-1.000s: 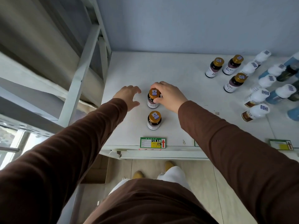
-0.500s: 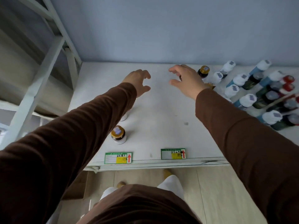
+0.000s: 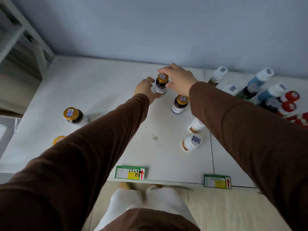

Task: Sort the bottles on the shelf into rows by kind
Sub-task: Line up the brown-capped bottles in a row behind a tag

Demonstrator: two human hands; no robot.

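A dark bottle with a gold cap (image 3: 161, 83) stands upright mid-shelf near the back wall. My right hand (image 3: 179, 79) wraps it from the right, fingers behind the cap and thumb in front. My left hand (image 3: 145, 89) is open and cupped against its left side, low down. A second gold-capped bottle (image 3: 180, 104) stands just in front, beside my right wrist. A third (image 3: 73, 115) stands at the left, and a fourth (image 3: 58, 140) peeks out from under my left sleeve. White-capped bottles (image 3: 192, 142) stand near my right forearm.
Blue bottles with white caps (image 3: 261, 77), a dark green bottle (image 3: 248, 92) and red-capped bottles (image 3: 291, 96) crowd the shelf's right end. The white shelf (image 3: 100, 90) carries green price tags (image 3: 130, 172) on its front edge. A metal rack frame (image 3: 25, 35) rises at left.
Both hands left the two gold-capped bottles at the left, travelled right, and now close around another gold-capped bottle. The view has shifted right.
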